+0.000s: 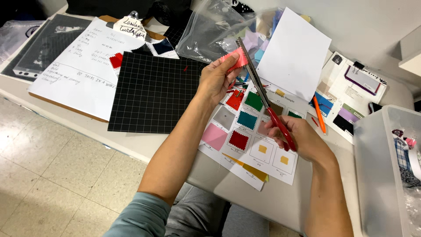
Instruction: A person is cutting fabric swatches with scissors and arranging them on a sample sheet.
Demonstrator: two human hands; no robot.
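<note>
My left hand [215, 79] pinches a small coral-pink fabric piece [234, 59] above the table. My right hand [299, 138] grips the red handles of long pinking scissors [258, 87], whose blades reach up to the fabric's edge. Beneath both hands lies a white sample sheet [245, 171] with a grid of squares, several filled with green, teal, red, pink, grey and brown fabric swatches, and small yellow tabs in others.
A black gridded cutting mat [151, 94] lies left of the hands, beside a clipboard with handwritten paper [76, 72]. A clear bag of fabric scraps [210, 33], a blank white sheet [294, 55], an orange pen [319, 115], another swatch card [351, 94] and a clear plastic bin [377, 171] surround them.
</note>
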